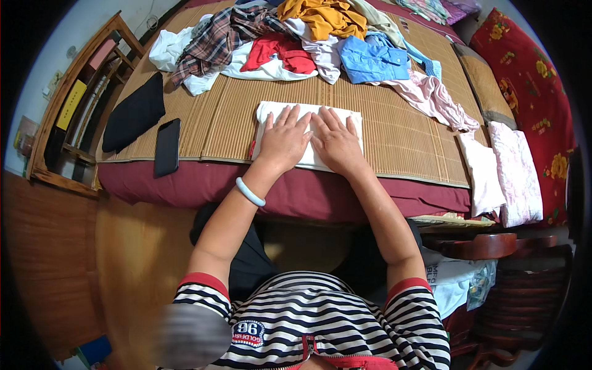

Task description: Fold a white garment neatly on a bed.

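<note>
A white cloth garment [319,159], folded into a flat rectangle, lies on the bamboo mat near the bed's front edge. My left hand [286,138] rests palm down on its left half, fingers spread. On the right half my right hand [336,141] presses flat in the same way. The two hands nearly meet at the middle, and neither grips the cloth. They cover much of the garment's centre. A small red patch [252,150] shows at its left edge. A pale bangle [250,192] circles my left wrist.
Beyond lie heaped clothes: a plaid shirt [208,46], a mustard garment [323,18], a blue shirt [374,58]. Left are a folded black cloth [136,113] and a smartphone [167,148]. Folded pale garments [515,173] lie right, above a wooden chair [490,246].
</note>
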`<state>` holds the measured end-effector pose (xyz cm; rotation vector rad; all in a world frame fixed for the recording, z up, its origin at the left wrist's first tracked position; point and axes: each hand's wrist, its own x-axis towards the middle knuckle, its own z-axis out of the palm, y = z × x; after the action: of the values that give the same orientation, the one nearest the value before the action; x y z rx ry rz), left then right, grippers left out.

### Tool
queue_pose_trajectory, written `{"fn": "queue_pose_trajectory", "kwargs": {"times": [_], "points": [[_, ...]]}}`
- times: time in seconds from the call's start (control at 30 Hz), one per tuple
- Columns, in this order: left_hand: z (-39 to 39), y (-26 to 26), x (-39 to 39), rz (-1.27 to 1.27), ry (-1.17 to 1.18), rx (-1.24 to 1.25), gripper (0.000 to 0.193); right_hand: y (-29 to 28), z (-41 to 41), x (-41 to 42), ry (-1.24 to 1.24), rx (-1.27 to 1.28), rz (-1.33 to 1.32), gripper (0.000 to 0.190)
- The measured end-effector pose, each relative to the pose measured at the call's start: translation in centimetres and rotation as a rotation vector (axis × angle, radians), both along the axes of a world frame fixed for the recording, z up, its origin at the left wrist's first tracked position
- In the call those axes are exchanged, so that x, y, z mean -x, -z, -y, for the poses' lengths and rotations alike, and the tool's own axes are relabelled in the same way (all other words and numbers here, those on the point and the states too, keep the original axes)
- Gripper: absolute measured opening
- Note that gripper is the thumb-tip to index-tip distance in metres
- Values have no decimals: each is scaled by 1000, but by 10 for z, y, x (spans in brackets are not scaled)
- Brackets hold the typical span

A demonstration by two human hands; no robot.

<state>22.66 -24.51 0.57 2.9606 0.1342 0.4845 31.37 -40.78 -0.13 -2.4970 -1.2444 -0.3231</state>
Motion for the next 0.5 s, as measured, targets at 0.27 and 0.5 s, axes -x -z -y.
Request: {"fn": "queue_pose_trajectory", "kwargs": {"times": [0.27, 0.5], "points": [[-37, -5, 4, -190, -177, -14, 56, 2, 23, -34, 200, 12, -217, 66], [-40, -7, 11, -121, -226, -20, 52, -4, 26, -25, 290, 56, -94, 66]]}}
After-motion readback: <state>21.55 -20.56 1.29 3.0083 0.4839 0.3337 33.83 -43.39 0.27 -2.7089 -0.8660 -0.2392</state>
